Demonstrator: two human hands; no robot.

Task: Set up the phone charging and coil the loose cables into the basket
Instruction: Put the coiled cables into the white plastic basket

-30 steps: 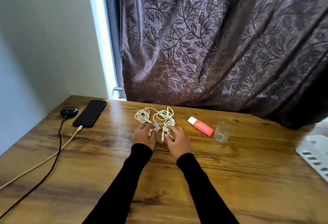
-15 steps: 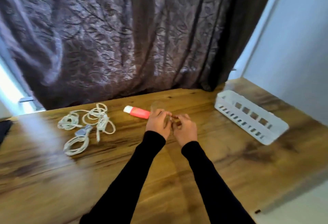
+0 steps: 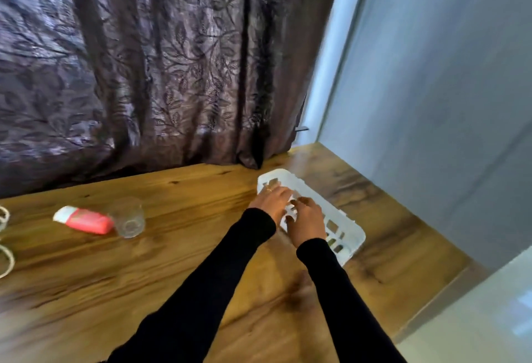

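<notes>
The basket (image 3: 349,226) sits at the table's (image 3: 201,290) far right corner, near the edge, with both hands over it; the left hand (image 3: 272,200) lies across its near wall and the right hand (image 3: 306,223) hovers over its middle, fingers bent, but whether either grips a cable I cannot tell, since blur and the hands themselves hide it; any coil let go loosely here may spring open and spill over the low slotted wall; a push on the light basket could slide it toward the edge; loose cables (image 3: 5,247) lie well apart at the left, beyond the glass (image 3: 128,217) and the red tube (image 3: 83,220), which a dragged cable could knock.
</notes>
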